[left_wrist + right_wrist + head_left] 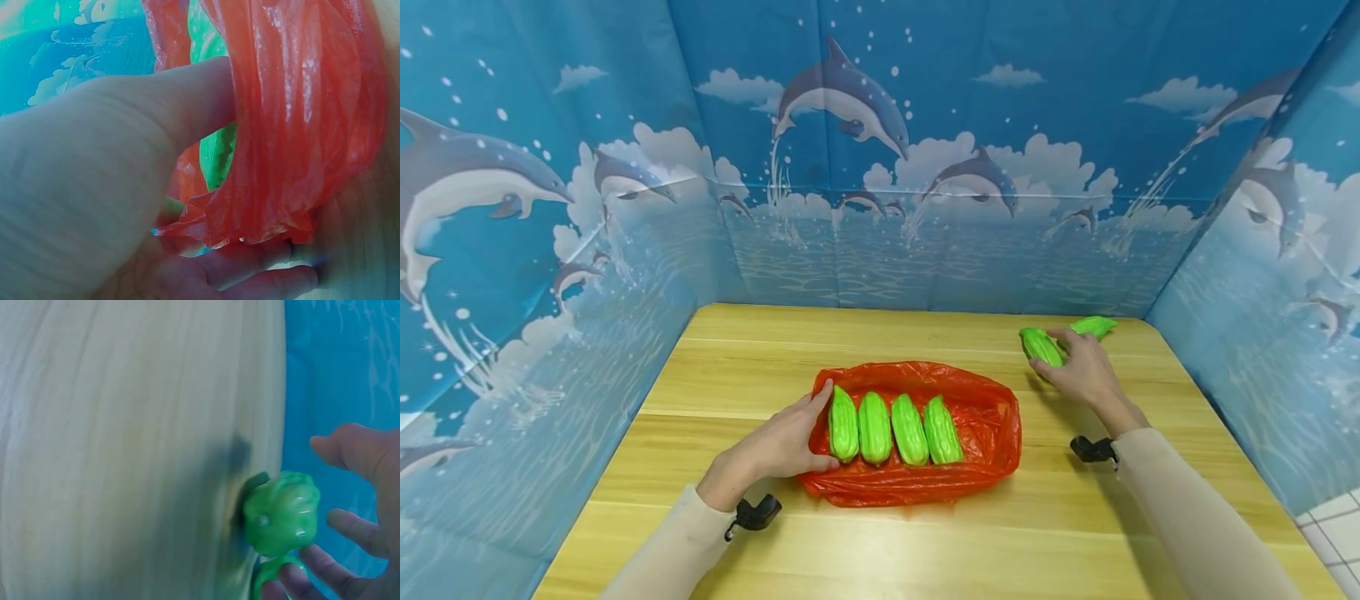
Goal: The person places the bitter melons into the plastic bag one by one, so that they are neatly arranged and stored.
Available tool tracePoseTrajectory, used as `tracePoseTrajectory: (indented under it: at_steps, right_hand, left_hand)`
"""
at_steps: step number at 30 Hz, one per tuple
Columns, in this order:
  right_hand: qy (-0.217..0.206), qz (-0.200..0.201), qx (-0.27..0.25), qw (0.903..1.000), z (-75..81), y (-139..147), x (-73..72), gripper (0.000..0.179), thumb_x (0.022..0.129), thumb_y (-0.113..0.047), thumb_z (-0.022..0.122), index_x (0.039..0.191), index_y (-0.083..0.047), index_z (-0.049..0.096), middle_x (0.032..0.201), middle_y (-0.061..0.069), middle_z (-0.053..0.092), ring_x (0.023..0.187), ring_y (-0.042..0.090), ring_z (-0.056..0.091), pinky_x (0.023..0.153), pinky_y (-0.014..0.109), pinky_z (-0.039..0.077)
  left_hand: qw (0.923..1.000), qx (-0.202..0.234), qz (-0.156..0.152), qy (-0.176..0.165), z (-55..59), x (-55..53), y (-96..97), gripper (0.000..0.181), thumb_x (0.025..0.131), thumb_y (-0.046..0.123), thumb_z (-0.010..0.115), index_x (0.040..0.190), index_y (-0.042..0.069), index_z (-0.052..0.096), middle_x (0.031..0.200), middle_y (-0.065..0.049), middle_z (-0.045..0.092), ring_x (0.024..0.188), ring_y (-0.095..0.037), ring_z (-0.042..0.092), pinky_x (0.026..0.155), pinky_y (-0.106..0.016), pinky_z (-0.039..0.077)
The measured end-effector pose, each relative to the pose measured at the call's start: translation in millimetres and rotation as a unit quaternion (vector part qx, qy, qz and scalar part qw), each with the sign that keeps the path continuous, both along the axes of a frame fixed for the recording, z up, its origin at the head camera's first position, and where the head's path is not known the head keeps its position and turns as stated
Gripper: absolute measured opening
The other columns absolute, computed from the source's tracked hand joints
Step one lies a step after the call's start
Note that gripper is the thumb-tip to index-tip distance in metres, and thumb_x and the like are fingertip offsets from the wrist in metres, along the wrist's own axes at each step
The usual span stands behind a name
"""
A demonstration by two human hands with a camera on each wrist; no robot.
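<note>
A red plastic bag (992, 442) lies spread on the table with several bright green bitter melons (874, 429) side by side in it. My left hand (778, 437) grips the bag's left edge; in the left wrist view the thumb goes inside the red plastic (294, 112) while other fingers lie outside, underneath. At the back right, my right hand (1084, 371) reaches over a bitter melon (1041, 346), thumb and fingers spread around it. The thumb stands apart from that melon (281, 512) in the right wrist view. Another bitter melon (1093, 326) lies just behind, partly hidden by the hand.
The wooden table (745, 350) is enclosed at the back and sides by a blue curtain (940, 250) printed with dolphins. Black wrist cameras (756, 512) hang at both wrists. White floor tiles (1337, 525) show at the lower right.
</note>
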State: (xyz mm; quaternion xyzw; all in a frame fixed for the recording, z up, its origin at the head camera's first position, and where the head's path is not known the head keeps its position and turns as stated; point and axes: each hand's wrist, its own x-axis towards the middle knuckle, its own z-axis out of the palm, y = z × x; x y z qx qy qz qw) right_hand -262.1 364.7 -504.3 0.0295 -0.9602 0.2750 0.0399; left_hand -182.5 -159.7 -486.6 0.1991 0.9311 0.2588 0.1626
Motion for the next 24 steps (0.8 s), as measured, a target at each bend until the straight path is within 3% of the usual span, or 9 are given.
tracePoseTrajectory:
  at_steps: [9, 16, 24]
  right_hand:
    - [-0.010, -0.013, -0.008, 0.9998, -9.1, 6.4, -2.9, 0.084, 0.111, -0.039, 0.079, 0.171, 0.009, 0.047, 0.164, 0.046, 0.053, 0.146, 0.067, 0.059, 0.115, 0.077, 0.055]
    - [-0.024, -0.035, -0.007, 0.9991, -8.0, 7.6, -2.6, 0.078, 0.112, -0.036, 0.076, 0.170, 0.008, 0.048, 0.157, 0.045, 0.060, 0.142, 0.064, 0.063, 0.108, 0.074, 0.060]
    - [-0.027, -0.043, -0.011, 0.9986, -3.7, 4.4, -0.2, 0.074, 0.113, -0.033, 0.075, 0.171, 0.006, 0.049, 0.158, 0.046, 0.060, 0.143, 0.063, 0.062, 0.111, 0.075, 0.058]
  left_hand:
    - [1.0000, 0.002, 0.001, -0.004, 1.2, -0.5, 0.2, 0.124, 0.096, 0.030, 0.099, 0.187, 0.005, 0.018, 0.190, -0.027, 0.032, 0.174, -0.050, 0.040, 0.142, -0.064, 0.038]
    - [1.0000, 0.002, 0.000, -0.004, 1.0, -1.7, 2.3, 0.125, 0.096, 0.029, 0.099, 0.187, 0.006, 0.017, 0.190, -0.028, 0.032, 0.174, -0.051, 0.040, 0.142, -0.065, 0.038]
    - [1.0000, 0.000, 0.000, -0.003, 0.0, -2.4, 3.4, 0.125, 0.096, 0.030, 0.099, 0.187, 0.005, 0.018, 0.190, -0.027, 0.033, 0.174, -0.050, 0.040, 0.141, -0.064, 0.039]
